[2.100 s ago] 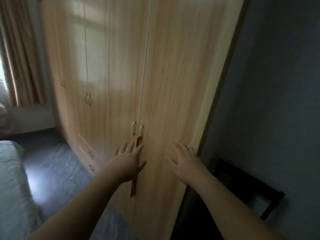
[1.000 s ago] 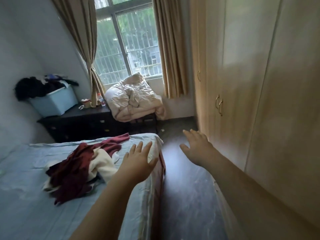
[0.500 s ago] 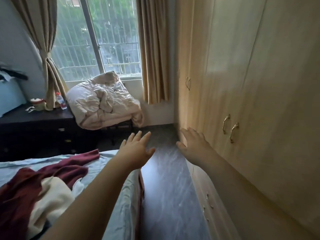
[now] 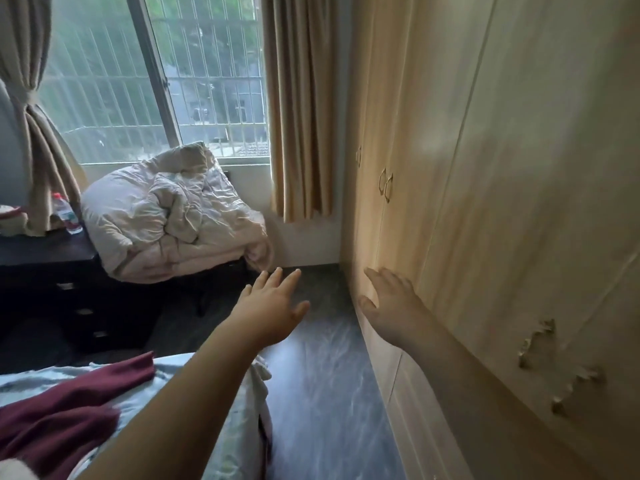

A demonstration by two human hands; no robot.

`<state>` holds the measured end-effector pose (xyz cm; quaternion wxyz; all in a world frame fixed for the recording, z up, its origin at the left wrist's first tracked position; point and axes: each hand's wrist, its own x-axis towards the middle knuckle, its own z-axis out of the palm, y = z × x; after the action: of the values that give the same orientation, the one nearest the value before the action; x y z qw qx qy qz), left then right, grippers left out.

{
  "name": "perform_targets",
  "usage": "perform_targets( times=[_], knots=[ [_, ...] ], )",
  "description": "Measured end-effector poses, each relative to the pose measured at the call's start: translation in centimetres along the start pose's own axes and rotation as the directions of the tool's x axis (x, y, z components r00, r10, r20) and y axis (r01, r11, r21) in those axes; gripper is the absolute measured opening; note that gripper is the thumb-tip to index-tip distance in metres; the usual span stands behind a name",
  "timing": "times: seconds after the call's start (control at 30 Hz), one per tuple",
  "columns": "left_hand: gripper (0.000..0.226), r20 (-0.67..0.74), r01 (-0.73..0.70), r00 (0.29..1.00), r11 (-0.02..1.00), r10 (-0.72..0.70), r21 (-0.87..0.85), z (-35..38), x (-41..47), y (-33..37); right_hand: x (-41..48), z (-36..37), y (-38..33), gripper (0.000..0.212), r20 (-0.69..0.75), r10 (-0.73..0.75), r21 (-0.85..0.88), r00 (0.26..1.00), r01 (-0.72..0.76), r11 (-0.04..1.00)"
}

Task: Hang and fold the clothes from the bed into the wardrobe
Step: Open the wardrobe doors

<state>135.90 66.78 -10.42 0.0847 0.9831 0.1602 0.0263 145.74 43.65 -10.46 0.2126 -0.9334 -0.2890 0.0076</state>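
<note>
Though closed, wardrobe (image 4: 485, 168) lengthwise toward window (image 4: 207, 81).

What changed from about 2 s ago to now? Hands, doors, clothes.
The view swung left from the wardrobe doors to the bed, then partly back right. The left hand and right hand drew away from the doors and now reach forward over the floor, the right one close beside the wardrobe. Nothing was gripped or let go. Unchanged: both hands open and empty, doors shut, maroon garment on the bed.
</note>
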Motion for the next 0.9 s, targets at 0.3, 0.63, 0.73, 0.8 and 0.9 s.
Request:
perform_targets(
  times=[0.3,0.63,0.73,0.8,0.9],
  knots=[
    [0.072,0.066,0.059,0.996,0.997,-0.062,0.043,-0.7,20.3,-2.8,22.5,2.1,4.0,0.063,0.048,-0.006,0.079,0.999,0.002,0.997],
    [0.073,0.069,0.089,0.994,0.996,-0.087,-0.014,0.6,41.0,-9.1,43.0,5.4,4.7,0.064,0.102,-0.010,0.042,0.995,0.006,0.999],
    [0.073,0.086,0.046,0.995,0.998,-0.043,-0.037,1.3,47.9,-11.1,49.4,6.6,4.9,0.064,0.085,0.025,0.019,0.996,-0.027,0.999],
    [0.073,0.098,0.012,0.995,0.999,-0.009,-0.029,1.3,52.6,-12.2,53.4,7.0,5.1,0.064,0.071,0.050,-0.004,0.996,-0.050,0.999],
    [0.074,0.107,-0.055,0.993,0.998,0.057,-0.025,1.0,59.3,-13.0,58.5,7.4,5.8,0.064,0.056,0.103,-0.019,0.993,-0.102,0.995]
  ],
)
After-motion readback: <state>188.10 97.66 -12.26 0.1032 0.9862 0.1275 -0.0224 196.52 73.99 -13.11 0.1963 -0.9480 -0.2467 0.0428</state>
